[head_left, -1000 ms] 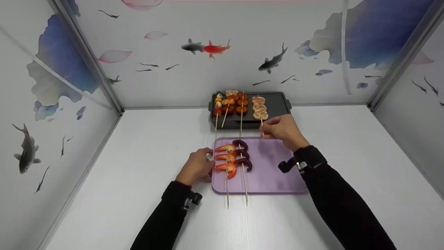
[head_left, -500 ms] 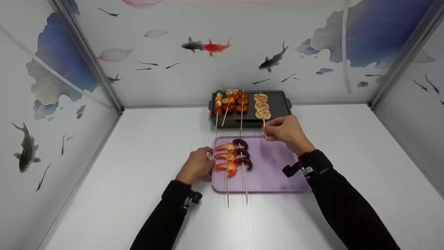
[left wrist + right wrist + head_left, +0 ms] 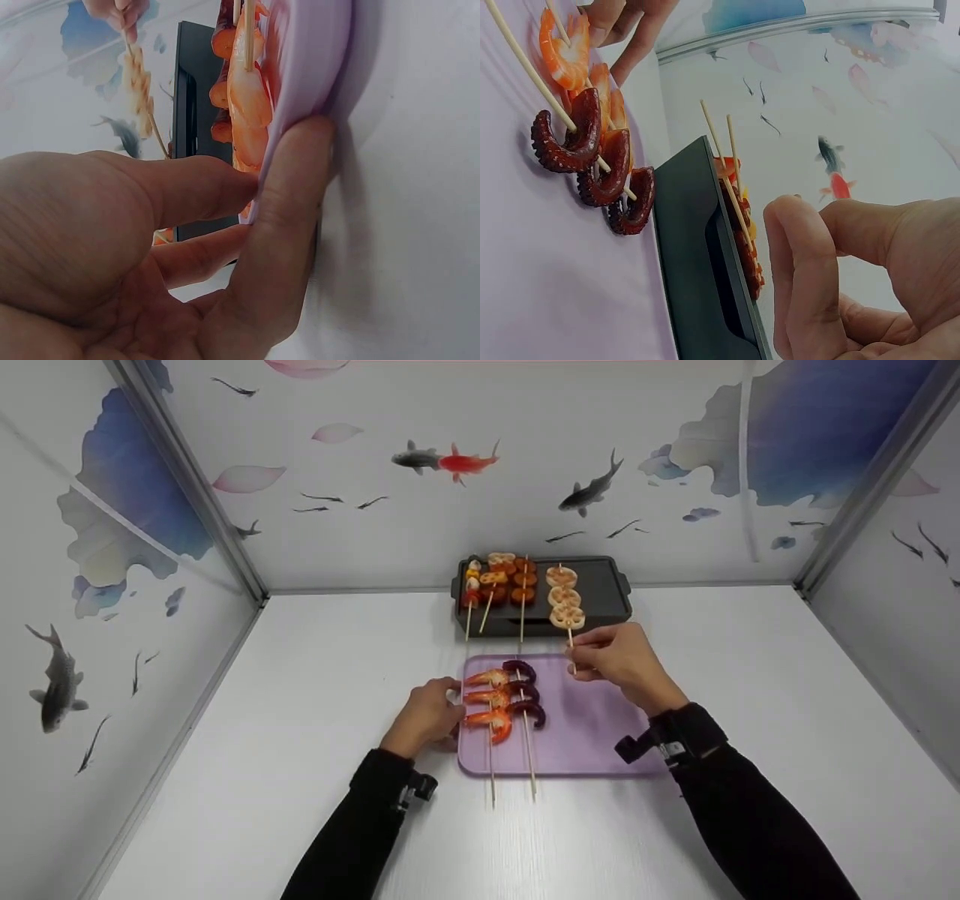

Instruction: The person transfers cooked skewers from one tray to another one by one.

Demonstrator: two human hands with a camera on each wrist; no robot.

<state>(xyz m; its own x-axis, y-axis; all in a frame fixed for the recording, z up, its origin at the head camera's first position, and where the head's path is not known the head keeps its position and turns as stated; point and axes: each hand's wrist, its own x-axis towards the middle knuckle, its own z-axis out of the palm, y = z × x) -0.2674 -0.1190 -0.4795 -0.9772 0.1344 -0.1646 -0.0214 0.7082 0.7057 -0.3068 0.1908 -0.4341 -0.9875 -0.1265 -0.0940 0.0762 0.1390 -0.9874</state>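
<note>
My right hand (image 3: 626, 664) pinches the bare stick end of a lotus root skewer (image 3: 564, 597), which hangs above the gap between the dark grill tray and the purple tray. In the left wrist view, the raised lotus root skewer (image 3: 136, 86) shows at the upper left. At the near tray's left side, my left hand (image 3: 424, 716) grips the rim of the purple tray (image 3: 592, 742) between thumb and fingers. On that tray lie a shrimp skewer (image 3: 495, 699) and, touching it, an octopus tentacle skewer (image 3: 534, 690), their sticks pointing toward me.
Behind the purple tray stands a dark grill tray (image 3: 600, 585) against the back wall. Several skewers fill its left half, among them a vegetable skewer (image 3: 472, 585) and a skewer of brown round slices (image 3: 524, 581). Printed walls (image 3: 487, 510) enclose the white table (image 3: 337, 660).
My right hand shifted slightly right, then came toward me and lower in the head view, bringing the lotus root skewer along. The left hand stays on the tray rim.
</note>
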